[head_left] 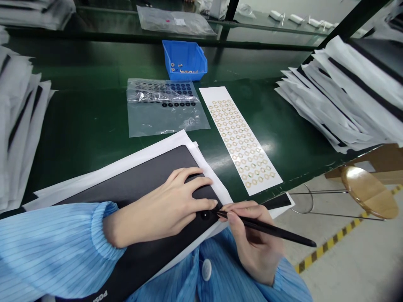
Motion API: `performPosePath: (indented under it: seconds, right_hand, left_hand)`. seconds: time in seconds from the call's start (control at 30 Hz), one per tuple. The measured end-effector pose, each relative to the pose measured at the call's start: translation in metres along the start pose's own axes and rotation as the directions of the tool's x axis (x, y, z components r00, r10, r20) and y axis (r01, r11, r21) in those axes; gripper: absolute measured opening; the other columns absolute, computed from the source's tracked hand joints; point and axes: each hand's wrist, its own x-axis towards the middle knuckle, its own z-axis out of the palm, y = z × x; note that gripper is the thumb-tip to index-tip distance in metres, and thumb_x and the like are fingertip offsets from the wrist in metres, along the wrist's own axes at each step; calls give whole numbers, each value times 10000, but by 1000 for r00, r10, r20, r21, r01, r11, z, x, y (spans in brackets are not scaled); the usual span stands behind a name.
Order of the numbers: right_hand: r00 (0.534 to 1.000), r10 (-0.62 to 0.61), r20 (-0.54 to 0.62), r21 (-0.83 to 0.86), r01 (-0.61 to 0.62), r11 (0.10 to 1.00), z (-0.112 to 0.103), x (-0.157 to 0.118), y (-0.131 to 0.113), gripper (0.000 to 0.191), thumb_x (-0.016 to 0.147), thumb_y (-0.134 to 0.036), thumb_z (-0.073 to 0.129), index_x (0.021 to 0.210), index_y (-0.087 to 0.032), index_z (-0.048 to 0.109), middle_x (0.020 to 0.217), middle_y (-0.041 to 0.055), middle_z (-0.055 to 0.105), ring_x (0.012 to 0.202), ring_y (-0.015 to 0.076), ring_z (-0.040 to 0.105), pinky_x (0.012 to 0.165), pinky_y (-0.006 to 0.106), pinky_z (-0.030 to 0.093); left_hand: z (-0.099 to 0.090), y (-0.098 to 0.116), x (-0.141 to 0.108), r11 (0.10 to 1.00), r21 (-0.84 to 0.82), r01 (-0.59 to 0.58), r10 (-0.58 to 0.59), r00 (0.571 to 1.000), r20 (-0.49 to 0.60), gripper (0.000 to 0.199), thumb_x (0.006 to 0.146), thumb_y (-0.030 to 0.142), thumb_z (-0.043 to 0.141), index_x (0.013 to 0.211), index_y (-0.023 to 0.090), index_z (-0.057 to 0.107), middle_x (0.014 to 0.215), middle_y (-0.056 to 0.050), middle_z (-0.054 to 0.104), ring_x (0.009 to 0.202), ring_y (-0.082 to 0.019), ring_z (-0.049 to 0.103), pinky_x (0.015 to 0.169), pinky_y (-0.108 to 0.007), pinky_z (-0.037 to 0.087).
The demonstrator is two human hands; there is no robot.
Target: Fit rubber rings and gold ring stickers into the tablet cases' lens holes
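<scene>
Our right hand (252,239) pinches slim black tweezers (267,228), their tips just beside a round black disc (205,215) on a dark grey rectangular panel (126,184). Our left hand (166,201) rests open on that panel, left of the disc.

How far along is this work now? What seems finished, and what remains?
Done: one black disc already sits on the dark panel. In hand: the right hand holds tweezers at that disc, and the left hand presses the panel. Remaining: the plastic bag holds many black discs, and the paper sheet is full of gold rings.
</scene>
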Motion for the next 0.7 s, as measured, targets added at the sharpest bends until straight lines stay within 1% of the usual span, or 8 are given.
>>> performPosePath:
  seconds: [0.17, 0.3, 0.4, 0.6, 0.7]
  right_hand:
    - [1000, 0, -23, 11, 0, 1000, 0, 2, 0, 226, 803, 15, 570, 874, -194, 617, 740, 24, 647, 693, 149, 663, 592, 243, 589]
    - [1000, 8, -4, 34, -8, 999, 0, 3, 1, 217, 801, 1, 588, 881, -198, 620, 750, 26, 650, 704, 163, 666, 575, 260, 594]
    - [1000, 17, 5, 21, -17, 1000, -1, 1, 1, 204, 805, -11, 595, 882, -198, 621, 759, 36, 653, 709, 174, 666, 559, 268, 592]
    - [996, 54, 78, -5, -54, 999, -9, -4, 3, 217, 804, -12, 594, 924, -192, 602, 819, 60, 645, 740, 186, 666, 603, 298, 603]
    - [994, 66, 82, -2, -66, 998, -9, -3, 4, 222, 810, -13, 585, 934, -196, 596, 826, 58, 642, 744, 182, 663, 608, 295, 601]
  left_hand:
    - [-1, 0, 0, 1000, -4, -4, 4, 1000, 5, 388, 846, 25, 447, 1129, 225, 621, 1310, -105, 503, 1287, -338, 342, 999, -549, 390]
    - [0, -1, 0, 1000, -15, -2, 2, 1000, 0, 385, 849, 30, 445, 1134, 229, 612, 1319, -103, 493, 1297, -334, 327, 1005, -545, 385]
    - [-1, -1, 1, 1000, -12, 3, -3, 1000, 4, 380, 857, 31, 441, 1132, 229, 611, 1321, -101, 492, 1299, -333, 322, 1001, -544, 385]
    - [-4, 0, 0, 1000, -15, -2, 3, 1000, 18, 366, 867, 33, 426, 1121, 214, 617, 1307, -105, 500, 1284, -335, 336, 993, -533, 392]
    - [-3, 0, 0, 1000, -23, -2, 3, 1000, 13, 366, 871, 35, 423, 1126, 217, 611, 1306, -103, 495, 1291, -333, 323, 997, -535, 384]
